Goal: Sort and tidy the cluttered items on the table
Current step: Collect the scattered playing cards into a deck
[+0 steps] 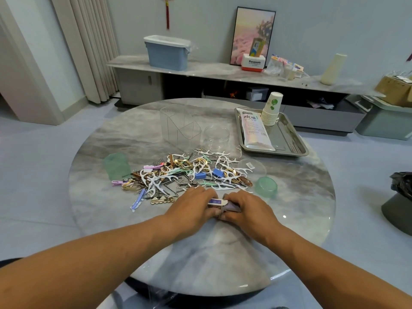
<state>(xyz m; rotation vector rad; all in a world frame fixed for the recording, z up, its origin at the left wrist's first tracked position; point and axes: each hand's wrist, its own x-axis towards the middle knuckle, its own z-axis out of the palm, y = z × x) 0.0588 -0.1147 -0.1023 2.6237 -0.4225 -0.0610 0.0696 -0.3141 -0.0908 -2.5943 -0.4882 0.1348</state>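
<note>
Both hands meet at the table's (pixel 133 134) near edge of the pile (pixel 189 172): left hand (pixel 191 206) and right hand (pixel 247 208) together pinch one small packet (pixel 217 201). Behind lie two green cups (pixel 266 186), one clear jar (pixel 216 136), one tray (pixel 296 139).

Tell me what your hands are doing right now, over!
Left hand and right hand both pinching a small purple-and-white packet at table's near side. Clutter pile unsorted just beyond. Nothing blocking.
</note>
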